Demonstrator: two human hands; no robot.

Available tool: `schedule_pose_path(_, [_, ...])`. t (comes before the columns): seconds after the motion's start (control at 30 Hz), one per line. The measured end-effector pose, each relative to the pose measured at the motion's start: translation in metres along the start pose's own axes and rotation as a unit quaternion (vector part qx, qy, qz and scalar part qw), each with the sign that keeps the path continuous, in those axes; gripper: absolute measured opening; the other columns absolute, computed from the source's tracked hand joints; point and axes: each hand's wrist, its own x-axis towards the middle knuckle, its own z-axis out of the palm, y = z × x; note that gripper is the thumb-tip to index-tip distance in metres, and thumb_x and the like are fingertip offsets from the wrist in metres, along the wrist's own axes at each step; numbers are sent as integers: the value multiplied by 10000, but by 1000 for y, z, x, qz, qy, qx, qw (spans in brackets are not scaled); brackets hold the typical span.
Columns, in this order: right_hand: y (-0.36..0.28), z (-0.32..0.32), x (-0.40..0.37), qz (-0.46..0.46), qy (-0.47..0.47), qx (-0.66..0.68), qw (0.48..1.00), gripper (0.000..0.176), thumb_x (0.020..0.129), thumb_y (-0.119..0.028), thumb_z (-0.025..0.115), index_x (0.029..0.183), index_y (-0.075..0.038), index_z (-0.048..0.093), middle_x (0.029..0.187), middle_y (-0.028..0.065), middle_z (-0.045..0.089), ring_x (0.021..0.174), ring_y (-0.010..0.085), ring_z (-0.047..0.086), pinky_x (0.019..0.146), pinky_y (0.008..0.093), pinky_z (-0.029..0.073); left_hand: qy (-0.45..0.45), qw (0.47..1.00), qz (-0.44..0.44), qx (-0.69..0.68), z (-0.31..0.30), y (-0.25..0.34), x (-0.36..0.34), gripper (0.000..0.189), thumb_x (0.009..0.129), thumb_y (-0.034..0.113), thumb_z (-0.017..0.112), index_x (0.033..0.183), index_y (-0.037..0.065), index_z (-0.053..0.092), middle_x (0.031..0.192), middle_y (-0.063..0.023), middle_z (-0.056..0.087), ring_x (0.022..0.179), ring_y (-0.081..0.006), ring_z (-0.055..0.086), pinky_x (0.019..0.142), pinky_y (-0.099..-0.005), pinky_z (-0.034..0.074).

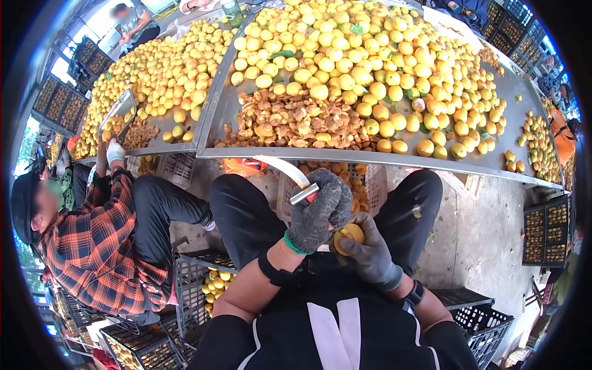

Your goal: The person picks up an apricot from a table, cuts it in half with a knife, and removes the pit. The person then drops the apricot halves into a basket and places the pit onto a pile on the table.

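Observation:
My left hand (319, 213), in a dark grey glove with a green cuff, is closed around the red handle of a curved knife (285, 168). The blade points up and left, close to the front edge of the metal table (277, 152). In its grey glove, my right hand (375, 256) grips a yellow apricot (349, 238) between thumb and fingers, just below my left hand. Part of the fruit is covered by the glove. Beyond the knife, a heap of split apricot pieces (302, 120) lies on the table beside a large pile of whole apricots (364, 55).
Between my knees, under the table edge, stands a crate (376, 185) with apricot pieces. A person in a plaid shirt (102, 246) sits at my left, working at another apricot pile (166, 74). Black crates stand at my left (188, 290) and right (481, 324).

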Motion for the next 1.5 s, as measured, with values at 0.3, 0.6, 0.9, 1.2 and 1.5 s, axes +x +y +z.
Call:
schedule_pose_path(0.3, [-5,0,-1,-56,-7,-150,987,328,895,-93,609,1136,-76,387,890,50,550,640,83,511,559,211,429,59,997,-46,-25,14,8,1,85,938,171,556,915,94,525,642,-5,480,447,-76,414,390,-204,324])
schedule_pose_path(0.6, [-19,-6,1,61,-28,45,997,388,865,-184,669,1156,-74,437,907,78,579,642,117,542,611,223,467,-29,994,-106,-21,15,28,6,113,953,200,532,911,96,531,566,-1,442,400,-68,382,359,-213,309])
schedule_pose_path(0.9, [0,-5,1,-75,-53,-60,994,374,870,-98,657,1180,-63,450,1005,55,555,820,120,578,713,228,485,-26,999,12,-36,13,25,4,81,953,170,529,911,102,520,626,-21,467,420,-85,390,371,-233,333])
schedule_pose_path(1.2, [-8,7,-5,6,-26,20,999,352,884,-150,631,1157,-58,428,903,102,573,638,117,530,564,223,446,7,999,-30,-40,1,11,-5,72,936,143,553,909,90,513,669,-28,508,436,-81,415,377,-222,362])
schedule_pose_path(1.5, [-7,12,-11,18,9,-53,998,330,887,-114,612,1138,-55,406,854,97,581,588,110,509,531,209,420,9,994,-48,-95,0,11,-10,118,937,202,570,915,99,517,633,-14,477,428,-74,383,378,-222,338])
